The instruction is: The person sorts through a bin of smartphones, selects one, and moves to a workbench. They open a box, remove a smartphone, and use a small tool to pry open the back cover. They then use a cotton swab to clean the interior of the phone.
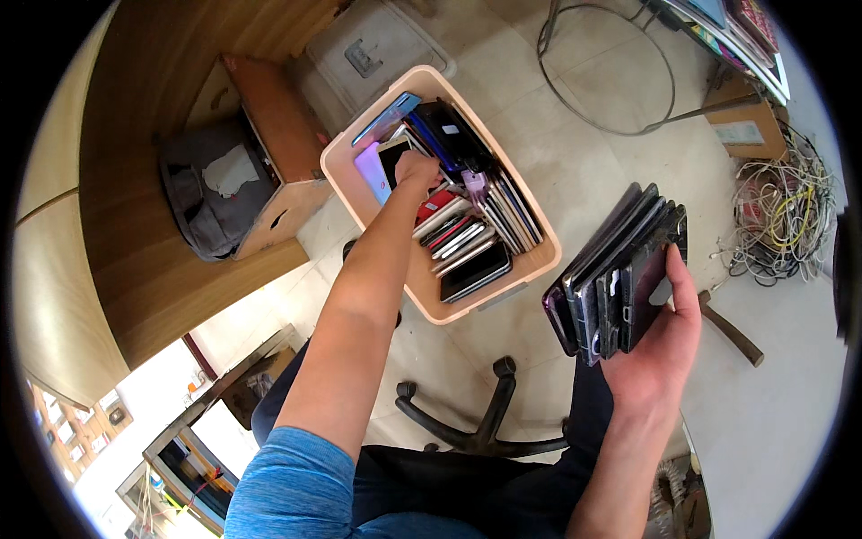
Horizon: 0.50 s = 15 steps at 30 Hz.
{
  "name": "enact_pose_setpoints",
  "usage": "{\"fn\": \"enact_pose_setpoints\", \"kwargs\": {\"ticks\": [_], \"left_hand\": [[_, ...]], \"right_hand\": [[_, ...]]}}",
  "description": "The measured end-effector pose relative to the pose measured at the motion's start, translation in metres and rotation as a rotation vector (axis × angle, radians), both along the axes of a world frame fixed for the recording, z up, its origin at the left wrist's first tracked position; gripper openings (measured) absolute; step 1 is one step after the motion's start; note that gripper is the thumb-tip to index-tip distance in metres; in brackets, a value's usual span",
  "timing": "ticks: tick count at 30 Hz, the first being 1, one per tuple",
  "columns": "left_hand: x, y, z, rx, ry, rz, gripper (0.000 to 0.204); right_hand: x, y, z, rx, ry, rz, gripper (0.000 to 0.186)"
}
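My right hand (660, 350) grips a fanned stack of several dark smartphones (620, 278), thumb over the nearest one and fingers beneath. It is held above the floor, to the right of a peach plastic bin (541, 235). Inside the bin, my left hand (418, 169) is closed with its fingers curled down among the phones; what they grip is hidden. Beside it lie a gold-edged smartphone (392, 158) with a dark screen and a purple-blue phone (369, 171). Rows of phones on edge (507, 214) and a black-screened phone (476, 272) fill the near part.
A translucent lid (364, 58) lies behind the bin. At left, a wooden cabinet holds a grey bag (215, 193). Black chair legs (485, 431) stand in front of me. Tangled cables (781, 216) and a cardboard box (745, 126) are at right, near a metal ring stand (545, 40).
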<state>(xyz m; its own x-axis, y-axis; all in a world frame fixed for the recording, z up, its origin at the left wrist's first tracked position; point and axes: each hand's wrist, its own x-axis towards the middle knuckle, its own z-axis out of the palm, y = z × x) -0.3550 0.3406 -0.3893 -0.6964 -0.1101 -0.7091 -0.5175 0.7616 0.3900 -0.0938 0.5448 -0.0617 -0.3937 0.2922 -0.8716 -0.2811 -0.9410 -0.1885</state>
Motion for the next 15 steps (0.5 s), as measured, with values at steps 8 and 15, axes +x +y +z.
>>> {"fn": "enact_pose_setpoints", "kwargs": {"ticks": [8,15], "left_hand": [[0.009,-0.037,0.038,0.032,0.140,0.031,0.033],[0.034,-0.082,0.083,0.451,-0.034,0.214,0.025]], "right_hand": [[-0.003,-0.002,0.014,0.003,0.043,0.013,0.021],[-0.001,0.001,0.014,-0.024,0.012,-0.025,0.020]]}}
